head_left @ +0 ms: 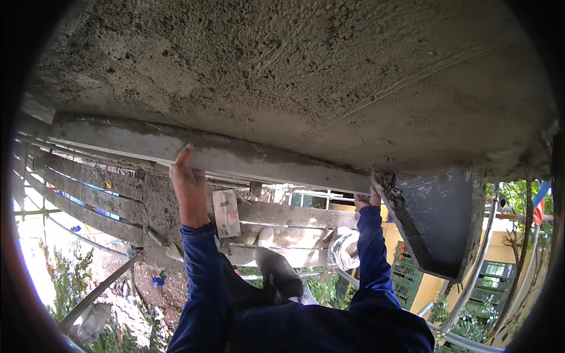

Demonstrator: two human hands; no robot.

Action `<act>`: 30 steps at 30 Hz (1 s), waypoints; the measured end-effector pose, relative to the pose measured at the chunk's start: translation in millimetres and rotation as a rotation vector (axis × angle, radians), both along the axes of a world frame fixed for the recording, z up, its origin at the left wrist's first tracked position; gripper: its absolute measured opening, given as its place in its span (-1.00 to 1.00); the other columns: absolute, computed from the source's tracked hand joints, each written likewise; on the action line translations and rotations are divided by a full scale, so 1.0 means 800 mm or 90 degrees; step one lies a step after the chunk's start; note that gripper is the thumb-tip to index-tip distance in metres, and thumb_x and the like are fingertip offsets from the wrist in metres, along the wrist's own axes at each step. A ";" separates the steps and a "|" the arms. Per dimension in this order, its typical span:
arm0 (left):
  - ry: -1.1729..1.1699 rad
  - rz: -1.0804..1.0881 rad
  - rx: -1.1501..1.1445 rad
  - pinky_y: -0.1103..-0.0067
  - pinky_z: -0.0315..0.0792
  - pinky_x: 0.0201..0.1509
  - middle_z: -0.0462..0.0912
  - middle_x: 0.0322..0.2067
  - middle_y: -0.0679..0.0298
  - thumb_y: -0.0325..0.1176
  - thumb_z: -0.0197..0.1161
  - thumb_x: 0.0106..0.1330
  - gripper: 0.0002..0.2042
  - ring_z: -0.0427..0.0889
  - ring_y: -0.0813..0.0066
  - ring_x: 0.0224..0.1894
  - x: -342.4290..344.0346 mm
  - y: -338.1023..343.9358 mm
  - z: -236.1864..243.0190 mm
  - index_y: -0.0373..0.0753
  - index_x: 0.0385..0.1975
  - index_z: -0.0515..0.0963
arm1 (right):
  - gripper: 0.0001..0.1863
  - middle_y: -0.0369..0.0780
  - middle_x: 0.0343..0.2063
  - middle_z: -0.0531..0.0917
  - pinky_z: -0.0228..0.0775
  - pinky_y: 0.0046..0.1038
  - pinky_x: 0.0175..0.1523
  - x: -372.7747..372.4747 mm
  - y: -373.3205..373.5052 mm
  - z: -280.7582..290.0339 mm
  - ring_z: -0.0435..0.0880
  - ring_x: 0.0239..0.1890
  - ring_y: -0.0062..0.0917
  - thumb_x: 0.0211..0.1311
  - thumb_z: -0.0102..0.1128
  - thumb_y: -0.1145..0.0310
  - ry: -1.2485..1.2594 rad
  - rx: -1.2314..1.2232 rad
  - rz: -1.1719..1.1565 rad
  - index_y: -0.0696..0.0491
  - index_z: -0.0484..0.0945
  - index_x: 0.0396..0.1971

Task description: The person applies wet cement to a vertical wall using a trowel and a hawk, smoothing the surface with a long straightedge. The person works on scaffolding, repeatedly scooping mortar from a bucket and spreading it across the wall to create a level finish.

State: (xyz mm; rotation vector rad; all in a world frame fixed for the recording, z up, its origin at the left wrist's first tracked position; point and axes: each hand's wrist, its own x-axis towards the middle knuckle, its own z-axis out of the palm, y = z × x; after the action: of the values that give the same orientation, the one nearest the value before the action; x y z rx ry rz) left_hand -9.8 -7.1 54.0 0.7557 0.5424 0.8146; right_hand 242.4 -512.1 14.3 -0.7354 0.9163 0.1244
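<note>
My left hand [189, 183] grips the lower edge of a long, pale grey straight bar [265, 166], with a finger up over its face. My right hand [367, 199] holds the same bar near its right end. The bar lies against the underside of a grey plastered surface [265, 70], rough and pitted in part, smoother toward the right, with a thin diagonal line across it. Just right of my right hand hangs a dark grey, angular piece [441, 217] with a smooth wet-looking face and rough edges.
Scaffold planks [276, 215] lie below around my feet [268, 267], with a pale block [225, 212] and a whitish bundle [342, 247] on them. Curved metal poles [468, 300] run at both sides. A yellow building [500, 244] and foliage show beyond.
</note>
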 end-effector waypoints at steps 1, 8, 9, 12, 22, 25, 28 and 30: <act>0.037 0.013 0.120 0.47 0.40 0.14 0.50 -0.05 0.13 -0.55 0.13 0.26 -0.71 0.50 0.34 0.02 -0.001 0.000 0.008 -0.34 -0.01 0.45 | -0.78 -0.21 -0.20 0.67 0.51 -0.14 -0.04 0.002 -0.011 0.000 0.62 -0.09 -0.33 0.15 0.25 0.31 -0.020 0.078 0.011 0.04 0.58 -0.21; 0.161 0.082 0.448 0.54 0.43 0.00 0.53 -0.13 0.12 -0.64 0.16 0.14 -0.66 0.51 0.39 -0.08 -0.006 -0.010 0.092 -0.34 -0.03 0.49 | -0.79 -0.16 -0.19 0.68 0.49 -0.17 -0.03 -0.025 -0.018 0.014 0.63 -0.09 -0.31 0.12 0.27 0.36 -0.165 0.210 0.070 0.10 0.61 -0.25; 0.214 0.087 0.468 0.54 0.44 -0.06 0.54 -0.20 0.12 -0.66 0.17 0.08 -0.64 0.52 0.38 -0.17 -0.010 -0.002 0.080 -0.35 -0.06 0.49 | -0.79 -0.17 -0.19 0.68 0.49 -0.16 -0.01 -0.033 -0.026 0.002 0.63 -0.09 -0.31 0.11 0.28 0.36 -0.150 0.189 0.074 0.09 0.61 -0.24; 0.144 0.063 0.094 0.53 0.45 -0.08 0.54 -0.26 0.17 -0.61 0.21 0.07 -0.68 0.53 0.38 -0.24 -0.036 -0.001 0.106 -0.36 -0.12 0.50 | -0.79 -0.23 -0.16 0.65 0.40 -0.13 0.08 -0.081 0.021 0.015 0.59 -0.05 -0.32 0.22 0.21 0.31 -0.030 0.094 0.052 0.05 0.56 -0.18; 0.352 0.155 0.629 0.54 0.38 -0.19 0.57 -0.15 0.19 -0.56 0.12 0.20 -0.69 0.47 0.45 -0.14 -0.193 -0.089 0.114 -0.31 -0.02 0.49 | -0.80 -0.21 -0.23 0.63 0.44 -0.12 0.02 -0.215 -0.024 -0.057 0.58 -0.10 -0.32 0.20 0.24 0.29 0.150 0.164 0.118 0.01 0.52 -0.22; 0.433 0.119 0.733 0.51 0.36 -0.13 0.52 0.10 0.22 -0.56 0.09 0.17 -0.61 0.49 0.41 -0.13 -0.237 -0.094 0.138 -0.31 0.05 0.47 | -0.79 -0.20 -0.24 0.62 0.41 -0.15 0.04 -0.252 -0.022 -0.051 0.56 -0.09 -0.31 0.22 0.20 0.31 0.158 0.130 0.163 0.03 0.48 -0.19; 0.016 0.041 0.189 0.48 0.40 -0.01 0.56 -0.03 0.14 -0.35 0.03 0.32 -0.65 0.52 0.41 -0.06 -0.257 -0.072 0.140 -0.37 0.05 0.45 | -0.78 -0.16 -0.16 0.60 0.38 -0.12 0.12 -0.282 -0.006 -0.056 0.54 -0.03 -0.28 0.24 0.17 0.30 0.151 0.210 0.156 0.06 0.46 -0.18; 0.014 0.047 0.150 0.45 0.43 0.03 0.54 -0.03 0.11 -0.39 0.05 0.30 -0.65 0.50 0.37 -0.01 -0.289 -0.049 0.139 -0.34 0.06 0.44 | -0.76 -0.12 -0.10 0.58 0.39 -0.12 0.12 -0.306 0.012 -0.054 0.54 -0.01 -0.26 0.28 0.12 0.29 0.128 0.220 0.158 0.08 0.44 -0.14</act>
State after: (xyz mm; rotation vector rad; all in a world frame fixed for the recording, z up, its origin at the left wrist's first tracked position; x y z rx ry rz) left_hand -241.1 -46.2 164.8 0.9659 0.5005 0.9505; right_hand -2.1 -502.4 -28.8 -0.5161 0.9594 0.5710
